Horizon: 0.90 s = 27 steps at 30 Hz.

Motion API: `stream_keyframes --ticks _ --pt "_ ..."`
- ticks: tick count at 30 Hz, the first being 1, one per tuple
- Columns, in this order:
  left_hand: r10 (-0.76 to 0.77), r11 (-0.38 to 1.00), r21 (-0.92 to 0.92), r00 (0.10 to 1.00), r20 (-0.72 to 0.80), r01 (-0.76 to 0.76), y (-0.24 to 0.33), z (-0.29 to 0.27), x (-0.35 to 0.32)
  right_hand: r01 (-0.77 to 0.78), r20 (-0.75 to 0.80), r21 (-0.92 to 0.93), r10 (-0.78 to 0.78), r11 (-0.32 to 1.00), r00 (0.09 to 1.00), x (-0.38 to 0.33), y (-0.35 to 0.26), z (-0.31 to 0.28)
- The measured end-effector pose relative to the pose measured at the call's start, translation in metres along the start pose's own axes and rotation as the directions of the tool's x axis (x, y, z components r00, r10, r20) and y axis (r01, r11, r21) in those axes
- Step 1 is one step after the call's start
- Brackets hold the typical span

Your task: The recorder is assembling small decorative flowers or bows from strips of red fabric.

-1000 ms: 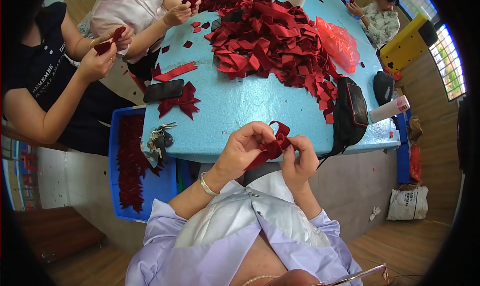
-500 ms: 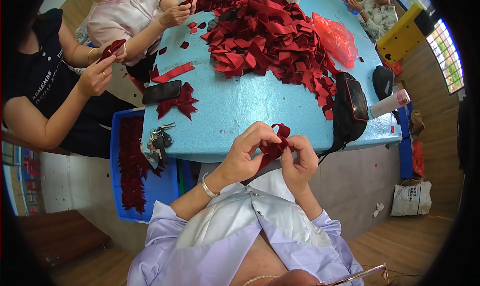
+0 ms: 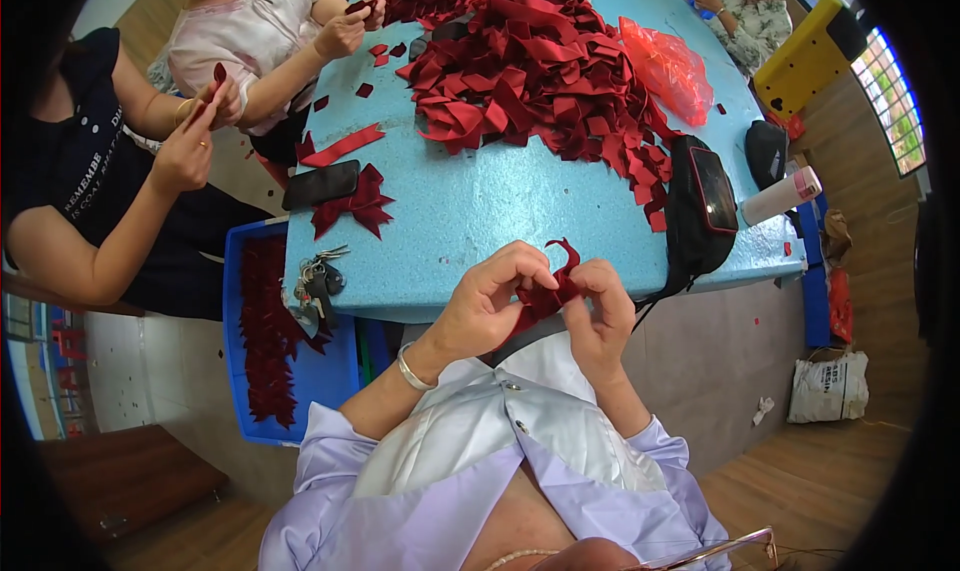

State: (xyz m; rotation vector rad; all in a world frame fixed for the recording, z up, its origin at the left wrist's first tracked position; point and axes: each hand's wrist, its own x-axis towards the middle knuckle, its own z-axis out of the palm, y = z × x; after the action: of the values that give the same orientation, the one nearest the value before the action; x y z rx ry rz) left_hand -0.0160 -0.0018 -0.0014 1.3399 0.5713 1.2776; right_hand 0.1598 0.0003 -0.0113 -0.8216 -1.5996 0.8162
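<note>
Between my two hands, just off the near edge of the blue table (image 3: 470, 261), I hold a dark red velvet ribbon (image 3: 545, 296). My left hand (image 3: 492, 296) pinches its left side between thumb and fingers. My right hand (image 3: 600, 316) grips the other side, thumb and index finger pressed together. One ribbon end curls up above the fingers, and part of the ribbon is hidden behind them. A finished-looking red bow (image 3: 355, 203) lies on the table to the left, partly under a black phone (image 3: 322, 184).
A large heap of red ribbon pieces (image 3: 540, 71) covers the table's middle. Keys (image 3: 318, 279) lie at the left corner, a black bag (image 3: 700, 211) and white bottle (image 3: 780, 196) at right. A blue bin (image 3: 335, 401) holds red bows. Co-workers sit left and far right.
The ribbon's upper loop has become a loose, upright curling end between my fingers. My hands stay in nearly the same place. The nearest co-worker's hands have turned the piece they hold.
</note>
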Motion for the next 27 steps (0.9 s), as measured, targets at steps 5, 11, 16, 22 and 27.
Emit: stream_keyframes --ticks 5,11,16,22,27 --pt "-0.017 0.997 -0.074 0.999 -0.03 0.015 -0.001 0.006 0.0 -0.168 -0.064 0.277 0.192 0.946 0.979 -0.013 -0.001 0.002" --pt "-0.052 0.999 -0.002 0.999 0.004 0.052 -0.008 0.004 -0.002 0.005 -0.112 0.129 0.01 0.992 0.994 -0.007 -0.002 0.01" --pt "-0.035 0.995 -0.089 0.999 0.015 0.036 -0.006 0.007 0.0 -0.151 0.0 0.362 0.162 0.92 0.987 -0.012 0.006 0.0" --pt "-0.069 0.996 -0.062 0.998 0.009 0.069 -0.009 0.004 -0.002 -0.149 -0.037 0.269 0.164 0.952 0.986 -0.012 0.006 0.003" --pt "-0.047 0.998 0.053 0.999 0.026 0.046 -0.002 0.006 0.0 -0.268 0.11 0.341 0.245 0.901 0.963 -0.002 -0.004 -0.004"
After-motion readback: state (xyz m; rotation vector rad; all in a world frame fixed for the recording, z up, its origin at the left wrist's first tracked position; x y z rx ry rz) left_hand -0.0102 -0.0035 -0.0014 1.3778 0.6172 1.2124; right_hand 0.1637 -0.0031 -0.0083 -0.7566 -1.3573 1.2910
